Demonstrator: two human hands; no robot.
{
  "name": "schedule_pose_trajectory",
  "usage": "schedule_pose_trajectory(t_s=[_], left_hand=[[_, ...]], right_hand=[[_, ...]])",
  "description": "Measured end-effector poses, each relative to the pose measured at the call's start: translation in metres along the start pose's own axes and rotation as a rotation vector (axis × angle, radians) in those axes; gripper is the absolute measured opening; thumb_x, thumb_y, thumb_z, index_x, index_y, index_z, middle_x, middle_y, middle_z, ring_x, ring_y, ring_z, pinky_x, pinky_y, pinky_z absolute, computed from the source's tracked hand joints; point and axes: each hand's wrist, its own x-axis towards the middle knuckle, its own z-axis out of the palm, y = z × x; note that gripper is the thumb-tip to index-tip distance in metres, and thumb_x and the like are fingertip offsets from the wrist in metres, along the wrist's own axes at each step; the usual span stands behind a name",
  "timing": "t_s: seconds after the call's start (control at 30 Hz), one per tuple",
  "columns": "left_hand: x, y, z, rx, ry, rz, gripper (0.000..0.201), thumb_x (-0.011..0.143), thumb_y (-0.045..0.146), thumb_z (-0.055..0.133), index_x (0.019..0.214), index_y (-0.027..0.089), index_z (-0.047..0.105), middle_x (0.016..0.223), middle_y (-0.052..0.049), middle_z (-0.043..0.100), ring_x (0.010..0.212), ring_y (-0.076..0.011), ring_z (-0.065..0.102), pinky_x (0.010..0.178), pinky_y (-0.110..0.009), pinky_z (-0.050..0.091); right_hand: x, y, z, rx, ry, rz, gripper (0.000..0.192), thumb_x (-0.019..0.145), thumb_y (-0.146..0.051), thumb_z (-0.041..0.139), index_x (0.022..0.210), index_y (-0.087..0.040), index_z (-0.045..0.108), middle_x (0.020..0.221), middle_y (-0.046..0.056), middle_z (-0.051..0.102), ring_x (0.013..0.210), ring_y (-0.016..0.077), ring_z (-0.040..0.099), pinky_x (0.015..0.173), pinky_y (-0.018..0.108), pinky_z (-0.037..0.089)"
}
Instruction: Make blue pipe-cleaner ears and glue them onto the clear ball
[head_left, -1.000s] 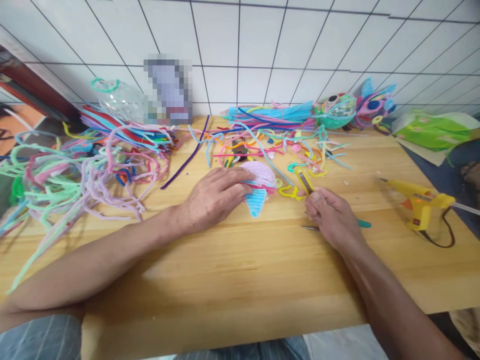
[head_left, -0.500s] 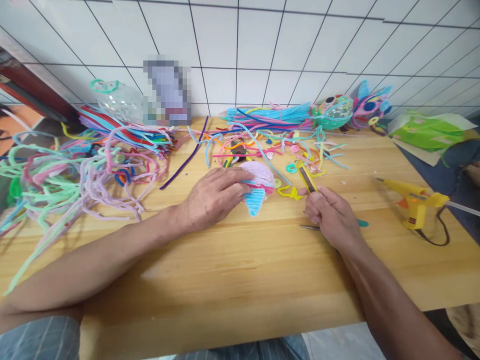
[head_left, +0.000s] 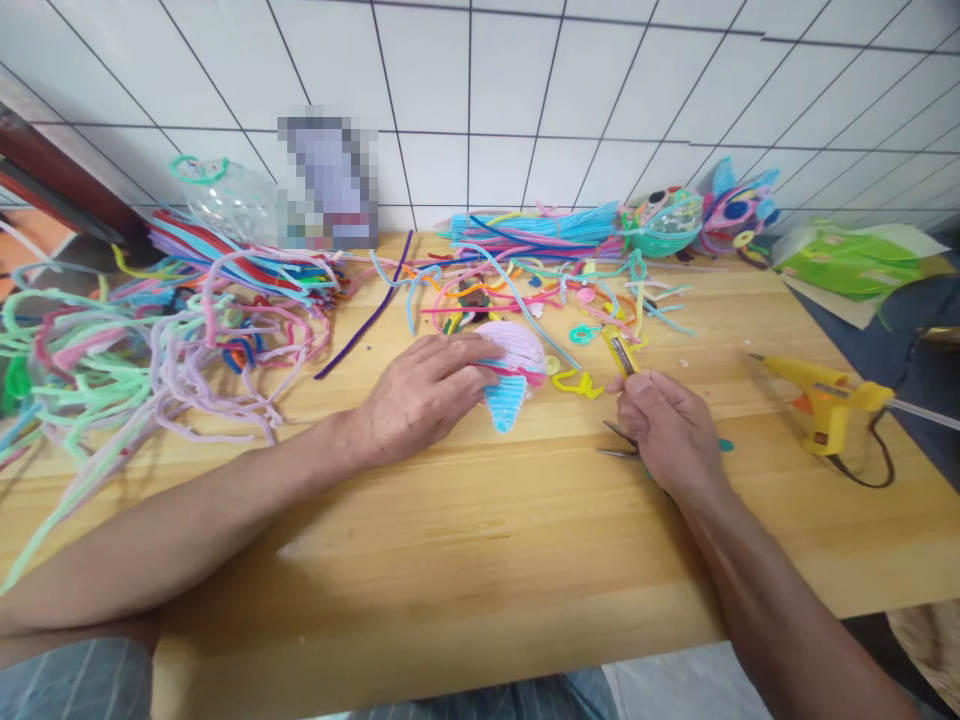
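My left hand (head_left: 431, 400) is closed on a small pipe-cleaner craft piece (head_left: 517, 348), rounded and lilac on top, with a pink band and a blue triangular fin (head_left: 505, 402) pointing towards me. In my right hand (head_left: 667, 425) is a yellow utility knife (head_left: 621, 352), its front end angled up and away from me. Beneath that hand lies a pair of scissors (head_left: 616, 452) with metal tips, mostly covered. A yellow looped pipe cleaner (head_left: 581, 385) rests between the two hands, beside a small yellowish button (head_left: 553, 366).
Tangled pipe cleaners (head_left: 150, 370) cover the table's left side. Bundled blue pipe cleaners (head_left: 540, 228), a clear plastic bottle piece (head_left: 232, 200) and two fish-like crafts (head_left: 667, 222) line the tiled wall. At right sit a yellow glue gun (head_left: 821, 395) with a cord and a green packet (head_left: 847, 262).
My right hand has shifted slightly right with the utility knife, showing more of the scissors' tips. My left hand stays on the craft piece. The whole view has moved a little.
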Motion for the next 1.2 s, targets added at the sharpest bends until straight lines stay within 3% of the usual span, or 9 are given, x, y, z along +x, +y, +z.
schedule_pose_trajectory(t_s=[0.17, 0.3, 0.4, 0.67, 0.83, 0.97, 1.03, 1.2], left_hand=[[-0.001, 0.000, 0.002, 0.017, 0.026, 0.016, 0.013, 0.110, 0.023, 0.059, 0.118, 0.020, 0.069, 0.131, -0.014, 0.081, 0.126, -0.0236, 0.077, 0.101, -0.038, 0.063], [-0.002, -0.001, 0.002, -0.008, 0.019, 0.008, 0.015, 0.109, 0.023, 0.061, 0.121, 0.021, 0.069, 0.133, -0.014, 0.080, 0.128, -0.0245, 0.076, 0.103, -0.039, 0.063], [-0.002, -0.002, 0.002, -0.014, 0.018, 0.004, 0.015, 0.108, 0.022, 0.063, 0.121, 0.020, 0.068, 0.134, -0.014, 0.080, 0.127, -0.0251, 0.077, 0.103, -0.039, 0.063], [0.000, -0.004, -0.001, -0.033, 0.011, 0.007, 0.022, 0.109, 0.025, 0.061, 0.130, 0.021, 0.064, 0.134, -0.014, 0.079, 0.128, -0.0242, 0.076, 0.103, -0.038, 0.062], [0.000, -0.005, -0.003, -0.029, -0.003, 0.012, 0.022, 0.109, 0.027, 0.063, 0.129, 0.021, 0.065, 0.134, -0.014, 0.079, 0.128, -0.0247, 0.076, 0.103, -0.038, 0.063], [-0.001, -0.006, -0.001, -0.047, -0.019, -0.018, 0.019, 0.111, 0.026, 0.058, 0.127, 0.021, 0.068, 0.136, -0.015, 0.079, 0.130, -0.0241, 0.076, 0.106, -0.038, 0.061], [-0.001, -0.006, 0.000, -0.072, -0.015, -0.036, 0.019, 0.111, 0.027, 0.058, 0.125, 0.021, 0.070, 0.136, -0.015, 0.079, 0.130, -0.0236, 0.075, 0.107, -0.039, 0.061], [-0.001, -0.007, 0.002, -0.074, -0.016, -0.054, 0.019, 0.111, 0.027, 0.058, 0.122, 0.021, 0.071, 0.134, -0.014, 0.080, 0.127, -0.0230, 0.076, 0.107, -0.040, 0.062]], right_hand=[[-0.001, 0.000, -0.001, 0.022, -0.042, -0.008, 0.034, 0.098, -0.058, 0.070, 0.096, -0.024, 0.069, 0.063, -0.007, 0.037, 0.055, 0.0121, 0.031, 0.052, 0.029, 0.027], [-0.001, -0.010, 0.006, 0.050, -0.078, 0.032, 0.024, 0.089, -0.048, 0.073, 0.096, -0.026, 0.066, 0.071, -0.004, 0.052, 0.061, 0.0144, 0.048, 0.057, 0.030, 0.042], [0.000, -0.014, 0.008, 0.044, -0.094, 0.045, 0.024, 0.084, -0.045, 0.074, 0.096, -0.026, 0.065, 0.077, -0.003, 0.060, 0.062, 0.0139, 0.052, 0.057, 0.030, 0.044], [0.002, -0.002, 0.001, -0.084, -0.129, -0.007, 0.038, 0.094, -0.062, 0.072, 0.091, -0.026, 0.061, 0.063, -0.007, 0.047, 0.054, 0.0123, 0.040, 0.053, 0.029, 0.035], [-0.001, -0.007, -0.002, -0.264, -0.127, -0.092, 0.031, 0.099, -0.054, 0.062, 0.086, -0.026, 0.060, 0.064, -0.005, 0.048, 0.058, 0.0145, 0.043, 0.058, 0.030, 0.038], [0.013, -0.006, -0.027, -0.606, 0.051, -0.181, 0.020, 0.098, -0.041, 0.058, 0.097, -0.027, 0.072, 0.089, 0.003, 0.070, 0.083, 0.0226, 0.063, 0.078, 0.035, 0.047], [0.026, -0.002, -0.048, -0.789, 0.156, -0.218, 0.021, 0.096, -0.036, 0.057, 0.098, -0.026, 0.075, 0.099, 0.008, 0.073, 0.096, 0.0272, 0.065, 0.086, 0.039, 0.046], [0.048, 0.005, -0.098, -1.037, 0.311, -0.130, 0.016, 0.091, -0.023, 0.058, 0.078, -0.025, 0.067, 0.078, 0.010, 0.064, 0.083, 0.0289, 0.057, 0.080, 0.042, 0.039]])
